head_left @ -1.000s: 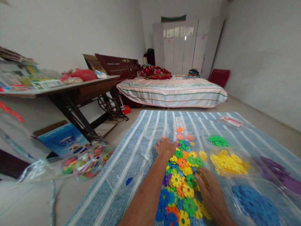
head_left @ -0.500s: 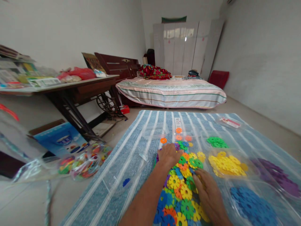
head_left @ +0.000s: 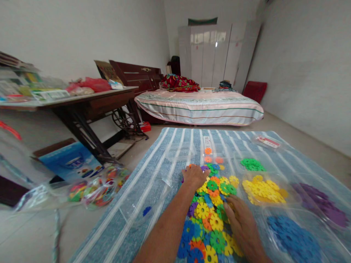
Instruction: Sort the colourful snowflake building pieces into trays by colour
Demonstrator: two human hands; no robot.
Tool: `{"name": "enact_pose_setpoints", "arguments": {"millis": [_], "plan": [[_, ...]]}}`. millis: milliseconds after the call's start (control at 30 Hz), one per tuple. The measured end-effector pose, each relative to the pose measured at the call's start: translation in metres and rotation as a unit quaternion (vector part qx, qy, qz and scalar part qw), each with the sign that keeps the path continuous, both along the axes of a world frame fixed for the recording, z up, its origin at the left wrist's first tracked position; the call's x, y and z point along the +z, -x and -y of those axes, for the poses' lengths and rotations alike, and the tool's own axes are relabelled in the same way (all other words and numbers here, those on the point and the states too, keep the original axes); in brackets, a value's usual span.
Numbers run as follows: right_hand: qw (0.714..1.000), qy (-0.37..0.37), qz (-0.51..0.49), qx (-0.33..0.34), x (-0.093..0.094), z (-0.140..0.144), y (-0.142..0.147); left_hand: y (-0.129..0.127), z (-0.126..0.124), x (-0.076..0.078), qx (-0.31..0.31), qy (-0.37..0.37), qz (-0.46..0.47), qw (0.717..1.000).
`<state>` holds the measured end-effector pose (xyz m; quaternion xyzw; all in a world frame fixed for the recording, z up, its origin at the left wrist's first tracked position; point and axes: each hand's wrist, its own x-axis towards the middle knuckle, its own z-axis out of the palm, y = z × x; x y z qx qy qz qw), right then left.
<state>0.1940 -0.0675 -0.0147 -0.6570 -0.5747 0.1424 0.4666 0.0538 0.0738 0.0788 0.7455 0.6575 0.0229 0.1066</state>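
A heap of mixed-colour plastic snowflake discs lies on a blue striped mat. My left hand rests palm-down on the far left edge of the heap, fingers bent over a few discs; whether it grips one I cannot tell. My right hand lies on the heap's right side, fingers spread across yellow and green discs. Sorted piles sit in clear bags to the right: green, yellow, purple and blue.
Orange discs lie beyond the heap, and a lone blue disc to its left. A bag of mixed discs and a blue box sit on the floor left. A treadle table and a bed stand behind.
My left hand slid back toward me, then slightly forward and left along the heap's edge, hiding an orange disc seen half a second ago. My right hand stayed on the heap.
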Motion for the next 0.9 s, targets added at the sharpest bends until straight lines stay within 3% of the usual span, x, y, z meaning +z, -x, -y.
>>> {"name": "enact_pose_setpoints", "arguments": {"millis": [333, 533, 633, 733, 900], "plan": [[1.0, -0.01, -0.012, -0.003, -0.003, 0.001, -0.001, 0.004, 0.04, 0.013, -0.114, -0.019, 0.042, 0.992], [0.999, -0.048, 0.008, -0.005, 0.001, 0.001, 0.0, 0.02, 0.055, 0.005, -0.198, -0.047, 0.144, 0.968], [0.998, -0.054, 0.016, -0.01, 0.004, 0.001, 0.0, 0.031, 0.058, -0.003, -0.194, -0.123, 0.194, 0.954], [0.998, -0.056, 0.019, -0.012, 0.005, 0.001, 0.0, 0.044, 0.06, -0.011, -0.178, -0.189, 0.182, 0.948], [0.998, -0.051, 0.025, -0.005, 0.006, 0.002, -0.001, 0.056, 0.064, -0.02, -0.095, -0.197, 0.102, 0.971]]}}
